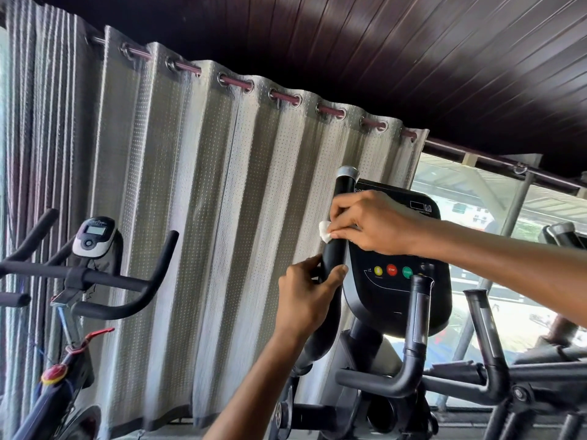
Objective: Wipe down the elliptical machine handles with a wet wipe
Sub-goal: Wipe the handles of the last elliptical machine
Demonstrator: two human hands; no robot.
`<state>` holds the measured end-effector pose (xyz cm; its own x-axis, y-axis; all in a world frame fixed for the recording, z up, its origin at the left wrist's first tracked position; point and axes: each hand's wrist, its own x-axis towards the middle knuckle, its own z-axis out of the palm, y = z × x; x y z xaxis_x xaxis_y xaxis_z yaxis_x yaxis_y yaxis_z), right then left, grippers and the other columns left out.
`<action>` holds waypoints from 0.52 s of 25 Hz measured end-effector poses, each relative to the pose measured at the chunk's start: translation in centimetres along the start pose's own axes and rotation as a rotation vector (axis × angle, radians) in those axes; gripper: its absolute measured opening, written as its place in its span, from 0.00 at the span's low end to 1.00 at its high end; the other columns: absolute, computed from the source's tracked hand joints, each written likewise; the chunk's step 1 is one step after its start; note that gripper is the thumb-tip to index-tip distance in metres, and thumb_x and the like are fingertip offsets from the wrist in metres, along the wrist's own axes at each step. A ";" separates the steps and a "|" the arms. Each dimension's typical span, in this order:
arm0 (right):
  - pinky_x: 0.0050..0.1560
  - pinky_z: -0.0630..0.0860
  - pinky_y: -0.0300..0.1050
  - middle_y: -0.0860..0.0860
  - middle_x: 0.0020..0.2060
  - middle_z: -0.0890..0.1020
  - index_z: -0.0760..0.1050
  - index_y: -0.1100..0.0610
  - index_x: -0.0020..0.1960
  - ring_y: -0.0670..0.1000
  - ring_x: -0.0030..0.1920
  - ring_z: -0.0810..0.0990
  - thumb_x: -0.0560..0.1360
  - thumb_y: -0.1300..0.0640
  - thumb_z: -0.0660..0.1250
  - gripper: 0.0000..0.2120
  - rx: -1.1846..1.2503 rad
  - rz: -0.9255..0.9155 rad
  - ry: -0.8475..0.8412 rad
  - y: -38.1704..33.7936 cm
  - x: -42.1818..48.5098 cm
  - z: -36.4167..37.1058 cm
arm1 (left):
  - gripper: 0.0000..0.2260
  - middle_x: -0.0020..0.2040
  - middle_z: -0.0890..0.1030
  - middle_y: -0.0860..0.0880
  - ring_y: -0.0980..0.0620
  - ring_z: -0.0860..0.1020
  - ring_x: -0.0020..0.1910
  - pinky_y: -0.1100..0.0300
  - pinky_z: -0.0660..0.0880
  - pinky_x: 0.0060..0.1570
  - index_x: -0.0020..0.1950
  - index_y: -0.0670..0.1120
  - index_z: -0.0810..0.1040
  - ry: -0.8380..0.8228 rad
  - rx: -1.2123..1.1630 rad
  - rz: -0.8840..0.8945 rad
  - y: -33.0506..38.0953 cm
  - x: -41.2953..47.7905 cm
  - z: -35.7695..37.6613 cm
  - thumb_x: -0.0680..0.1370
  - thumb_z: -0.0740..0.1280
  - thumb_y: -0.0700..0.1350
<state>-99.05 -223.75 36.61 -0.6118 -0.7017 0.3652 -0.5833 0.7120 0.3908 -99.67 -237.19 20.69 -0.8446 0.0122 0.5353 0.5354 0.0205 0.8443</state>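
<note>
Left forearm rises from 6 o'clock. Left hand wraps the black upright handle, thumb on the near side, fingers curled round the far side.

Right forearm reaches in from 3 o'clock, roughly level. Right hand sits higher on the same handle, at 12 o'clock from the left hand, with a short bare stretch of grip between them. Its thumb and fingers pinch a small white wet wipe against the handle; a crumpled corner of the wipe sticks out at 9 o'clock of the fingertips.

Console just beside the handle at 3 o'clock. Red button reads "STOP". Yellow button and green button flank it, lettering too blurred to read. Small print near the console top also unreadable.

Handle's grey-capped top stands free above the right hand. Grey dotted curtain hangs behind, at 9 o'clock of the handle. Second handle at 4 o'clock, apart from both hands. Exercise bike at 9 o'clock, well apart.
</note>
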 end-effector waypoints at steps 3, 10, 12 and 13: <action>0.46 0.77 0.40 0.49 0.45 0.82 0.86 0.56 0.54 0.42 0.39 0.74 0.76 0.56 0.74 0.08 -0.038 0.081 0.098 1.0 0.8 -0.5 | 0.10 0.36 0.85 0.52 0.53 0.84 0.39 0.54 0.78 0.43 0.47 0.48 0.85 0.012 -0.028 -0.014 0.2 -0.2 0.0 0.78 0.73 0.55; 0.48 0.76 0.43 0.50 0.46 0.82 0.85 0.57 0.54 0.44 0.41 0.75 0.76 0.57 0.73 0.08 -0.054 0.070 0.078 1.1 0.6 -0.5 | 0.09 0.36 0.86 0.55 0.58 0.82 0.37 0.59 0.76 0.41 0.48 0.50 0.85 0.018 -0.051 -0.018 0.0 -0.4 0.1 0.78 0.73 0.55; 0.52 0.79 0.48 0.53 0.47 0.82 0.84 0.61 0.56 0.45 0.42 0.75 0.77 0.58 0.71 0.10 -0.119 0.203 0.190 3.1 1.7 -1.0 | 0.09 0.36 0.86 0.55 0.58 0.82 0.37 0.60 0.76 0.41 0.48 0.50 0.85 0.021 -0.046 -0.020 0.0 -0.5 0.2 0.78 0.73 0.55; 0.53 0.80 0.50 0.54 0.48 0.82 0.83 0.62 0.56 0.46 0.42 0.75 0.78 0.58 0.71 0.10 -0.144 0.253 0.221 3.9 2.3 -1.0 | 0.09 0.36 0.86 0.56 0.58 0.82 0.38 0.60 0.76 0.41 0.48 0.50 0.85 0.020 -0.043 -0.018 -0.1 -0.5 0.2 0.78 0.73 0.55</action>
<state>-102.17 -222.58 39.82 -0.5879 -0.5034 0.6333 -0.3369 0.8640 0.3741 -99.28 -237.04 20.37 -0.8542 -0.0077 0.5198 0.5199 -0.0224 0.8540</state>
